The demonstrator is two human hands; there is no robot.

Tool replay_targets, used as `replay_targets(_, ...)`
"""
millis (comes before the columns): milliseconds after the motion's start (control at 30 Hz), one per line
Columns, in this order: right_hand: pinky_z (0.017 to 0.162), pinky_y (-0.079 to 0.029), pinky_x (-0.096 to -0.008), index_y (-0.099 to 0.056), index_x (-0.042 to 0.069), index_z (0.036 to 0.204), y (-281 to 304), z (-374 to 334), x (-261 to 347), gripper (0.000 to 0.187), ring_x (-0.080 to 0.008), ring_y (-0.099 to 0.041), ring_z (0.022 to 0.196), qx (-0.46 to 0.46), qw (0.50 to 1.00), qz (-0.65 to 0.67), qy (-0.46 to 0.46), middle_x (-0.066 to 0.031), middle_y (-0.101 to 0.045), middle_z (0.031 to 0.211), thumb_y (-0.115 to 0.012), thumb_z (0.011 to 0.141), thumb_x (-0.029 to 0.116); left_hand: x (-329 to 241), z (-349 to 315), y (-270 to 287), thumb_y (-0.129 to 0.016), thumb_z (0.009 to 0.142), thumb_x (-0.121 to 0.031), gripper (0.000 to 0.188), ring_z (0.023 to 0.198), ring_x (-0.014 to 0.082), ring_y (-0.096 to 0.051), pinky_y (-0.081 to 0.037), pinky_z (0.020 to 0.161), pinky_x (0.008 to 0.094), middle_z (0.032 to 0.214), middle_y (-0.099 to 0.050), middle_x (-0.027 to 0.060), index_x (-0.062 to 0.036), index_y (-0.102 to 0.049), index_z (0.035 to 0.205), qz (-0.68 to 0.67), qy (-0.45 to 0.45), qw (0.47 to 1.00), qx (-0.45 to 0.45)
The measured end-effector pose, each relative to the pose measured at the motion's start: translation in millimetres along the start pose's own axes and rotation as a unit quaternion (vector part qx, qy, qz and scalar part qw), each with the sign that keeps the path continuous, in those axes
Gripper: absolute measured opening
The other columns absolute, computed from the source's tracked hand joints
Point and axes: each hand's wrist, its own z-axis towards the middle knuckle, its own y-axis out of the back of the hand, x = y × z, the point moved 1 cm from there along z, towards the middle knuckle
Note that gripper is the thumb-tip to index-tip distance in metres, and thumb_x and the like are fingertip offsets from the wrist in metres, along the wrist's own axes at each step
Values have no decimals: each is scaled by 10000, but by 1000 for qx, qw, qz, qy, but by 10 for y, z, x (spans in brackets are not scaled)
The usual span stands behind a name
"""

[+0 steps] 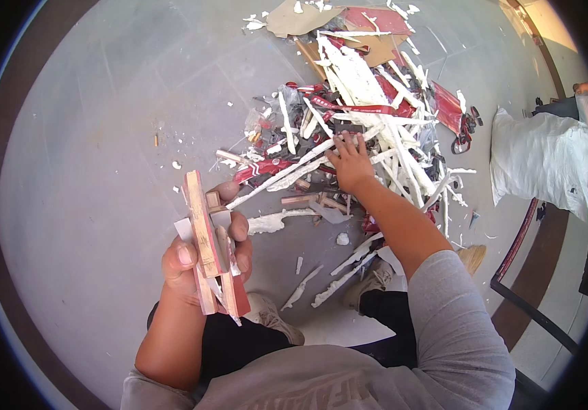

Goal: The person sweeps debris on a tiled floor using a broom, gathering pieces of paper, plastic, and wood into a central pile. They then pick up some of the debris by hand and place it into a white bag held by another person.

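Observation:
My left hand [182,263] is raised at the lower left, its fingers wrapped round a bundle of short wood strips [202,222] with reddish edges. A whitish flat scrap sticks out beside the strips. On the middle of a heap of mixed scrap lies my right hand [351,164], fingers spread and nothing gripped. Its fingertips are at dark pieces and a long white foam-like strip [311,154]. Just below that hand, more short wood pieces [301,199] lie at the heap's near edge. A red printed strip [348,106] crosses the heap beyond the fingers.
Brown cardboard [301,17] and a red sheet lie at the heap's far end. A stuffed white sack [543,160] stands at the right, near another person's arm. A black bent tube [533,311] runs along the lower right. White crumbs dot the grey floor [96,178].

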Motion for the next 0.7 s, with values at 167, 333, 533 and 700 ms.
replay_targets(167,1226,-54,-610,-503,226,1465,286,-293,-1536,517,-312,-168,1544,20,988,-69,-135,-119,-315,1627,-506,950,186,-38,-100,-24,-841,651,-249,1005,759,342,-710,-626,585,418,1049,-655,209,-19,-341,1493,13,-18,998,-53)
replay_targets(333,1189,-212,-604,-498,125,1460,110,-785,-2380,660,-373,-261,1492,-5,905,26,-424,-206,-385,1549,-682,834,224,-37,-117,25,-836,655,-268,1012,770,338,-710,-624,584,420,1051,-656,206,-17,-330,1494,30,-28,998,-55)
replay_targets(533,752,-516,-494,-628,53,927,-207,-813,-509,93,-421,-630,866,-210,897,389,-25,-191,-641,931,-638,840,85,25,20,-31,-838,659,-263,1030,782,344,-706,-626,597,416,1061,-656,208,-14,-314,1509,30,-18,998,-46)
replay_targets(700,922,-482,-508,-627,51,1028,-1130,-659,663,264,-402,-635,988,-95,938,318,-95,-189,-647,973,-666,805,186,103,68,15,-818,688,-274,1010,784,328,-699,-605,568,407,1078,-654,201,-19,-302,1518,45,-1,998,-51)
